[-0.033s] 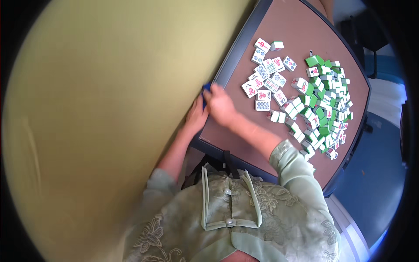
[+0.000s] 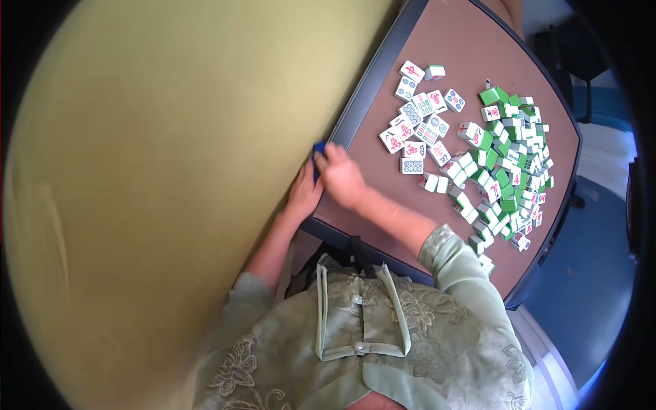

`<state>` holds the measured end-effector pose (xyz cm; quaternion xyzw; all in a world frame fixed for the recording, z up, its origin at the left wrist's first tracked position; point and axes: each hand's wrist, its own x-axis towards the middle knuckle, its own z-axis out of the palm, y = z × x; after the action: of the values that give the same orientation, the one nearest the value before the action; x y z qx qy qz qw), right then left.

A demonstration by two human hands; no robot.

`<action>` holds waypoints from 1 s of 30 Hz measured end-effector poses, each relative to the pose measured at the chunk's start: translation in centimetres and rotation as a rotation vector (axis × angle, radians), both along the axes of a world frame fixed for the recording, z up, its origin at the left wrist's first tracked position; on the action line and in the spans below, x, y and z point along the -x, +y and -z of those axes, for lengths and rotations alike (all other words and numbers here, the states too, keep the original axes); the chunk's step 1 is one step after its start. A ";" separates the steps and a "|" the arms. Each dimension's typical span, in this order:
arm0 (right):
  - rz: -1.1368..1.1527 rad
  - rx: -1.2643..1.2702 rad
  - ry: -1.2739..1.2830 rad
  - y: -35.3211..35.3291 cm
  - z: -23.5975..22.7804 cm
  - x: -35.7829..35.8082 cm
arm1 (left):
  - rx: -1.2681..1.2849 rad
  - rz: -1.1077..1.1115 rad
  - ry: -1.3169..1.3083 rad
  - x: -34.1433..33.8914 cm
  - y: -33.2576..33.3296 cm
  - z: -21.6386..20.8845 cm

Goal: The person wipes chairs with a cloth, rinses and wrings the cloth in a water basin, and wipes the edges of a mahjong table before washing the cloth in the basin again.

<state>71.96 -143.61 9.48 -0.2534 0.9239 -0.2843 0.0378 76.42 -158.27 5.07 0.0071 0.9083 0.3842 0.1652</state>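
Note:
At the left edge of the table my two hands meet around a small blue thing (image 2: 319, 148), whose kind I cannot make out because fingers cover most of it. My right hand (image 2: 342, 179) is closed, its thumb and fingers bunched against the blue thing from the table side. Next to the wall, my left hand (image 2: 305, 195) holds the blue thing from the other side, with its fingertips partly hidden. Several face-up mahjong tiles (image 2: 413, 166) lie loosely on the brown tabletop to the right of my hands.
A large heap of green-and-white mahjong tiles (image 2: 509, 164) covers the right part of the brown table (image 2: 383, 212). A dark raised rim (image 2: 365, 85) borders the table. The yellowish wall (image 2: 171, 137) stands close on the left. A blue surface (image 2: 581, 273) is beyond the table at right.
Both hands have slid slightly toward me along the table's left edge, together with the blue thing. The tiles keep their arrangement.

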 end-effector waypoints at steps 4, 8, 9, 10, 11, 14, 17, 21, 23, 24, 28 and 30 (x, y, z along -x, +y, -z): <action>-0.150 0.022 -0.130 -0.5 -1.2 -3.1 | 0.058 -0.006 -0.064 -4.0 -1.6 -2.3; -0.038 0.052 -0.088 2.2 -1.0 2.0 | 0.027 -0.031 0.026 2.2 2.0 -2.9; 0.031 0.058 -0.024 2.8 -0.6 3.9 | 0.019 -0.038 0.137 4.5 3.0 -2.0; 0.069 0.023 0.016 3.9 -0.2 6.2 | 0.010 -0.042 0.194 6.9 4.3 -1.5; 0.139 0.002 0.070 4.8 0.1 8.3 | 0.015 -0.064 0.162 9.4 5.8 -1.2; 0.223 -0.090 0.055 7.0 -0.4 14.8 | 0.077 -0.092 0.135 16.3 9.5 -0.9; 0.249 -0.232 0.058 8.7 -1.8 19.9 | 0.064 -0.116 0.151 20.9 12.2 -2.0; 0.309 -0.215 0.190 9.1 0.4 22.3 | 0.067 -0.099 0.259 21.8 13.7 -2.3; 0.289 -0.194 0.218 8.9 0.6 20.2 | 0.013 -0.028 0.288 19.7 13.0 -2.0; 0.232 -0.176 0.191 8.3 0.3 18.7 | 0.000 -0.016 0.338 18.2 11.8 -2.0; 0.099 -0.100 0.150 6.5 0.3 11.6 | 0.063 0.061 0.374 11.4 7.5 -2.6; 0.071 -0.102 0.160 7.4 0.2 11.0 | 0.082 0.101 0.373 10.4 7.9 -2.9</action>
<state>60.99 -136.19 9.26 -0.2401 0.9457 -0.2168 -0.0334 66.01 -150.35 8.01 0.1170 0.9366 0.3302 0.0130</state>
